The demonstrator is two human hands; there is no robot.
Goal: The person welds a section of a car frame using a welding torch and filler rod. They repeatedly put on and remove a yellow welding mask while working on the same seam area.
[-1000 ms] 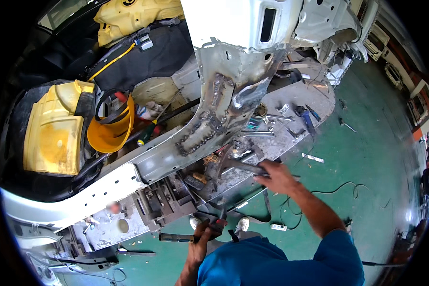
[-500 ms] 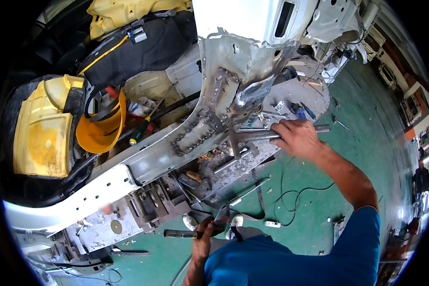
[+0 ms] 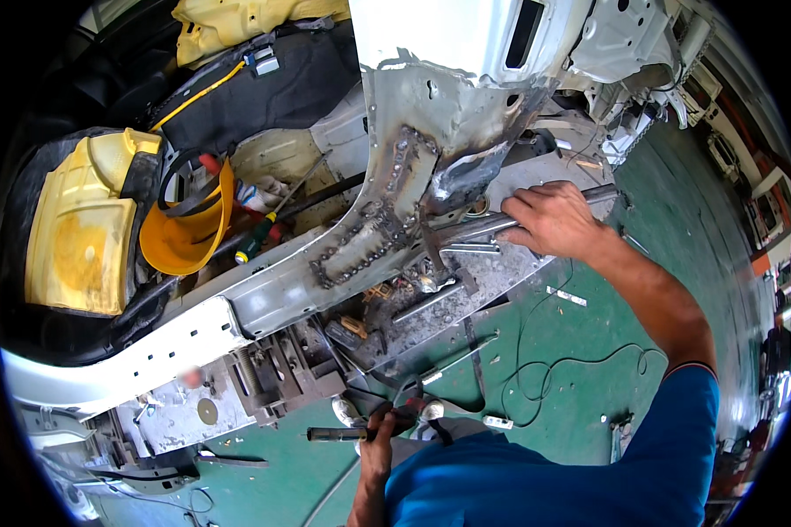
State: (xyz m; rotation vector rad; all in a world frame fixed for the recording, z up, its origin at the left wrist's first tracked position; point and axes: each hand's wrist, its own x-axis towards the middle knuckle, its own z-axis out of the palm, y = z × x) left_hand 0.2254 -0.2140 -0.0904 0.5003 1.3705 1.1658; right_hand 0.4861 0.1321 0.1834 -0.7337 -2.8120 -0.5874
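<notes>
While the right hand (image 3: 554,220) grips the hammer (image 3: 473,230) — head leftward — the left hand (image 3: 378,444) clasps a dark tool (image 3: 337,434).

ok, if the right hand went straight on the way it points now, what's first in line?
Likely the welded grey body panel, just past the fingers of the right hand. The hammer it grips leads alongside, head by the panel's lower edge; depth is unclear, so contact can't be told.

A smooth, glossy green floor (image 3: 668,307) stretches beside a scuffed grey worktop (image 3: 523,176) with a rounded end; pale light (image 3: 731,299) gleams across its right side.
</notes>
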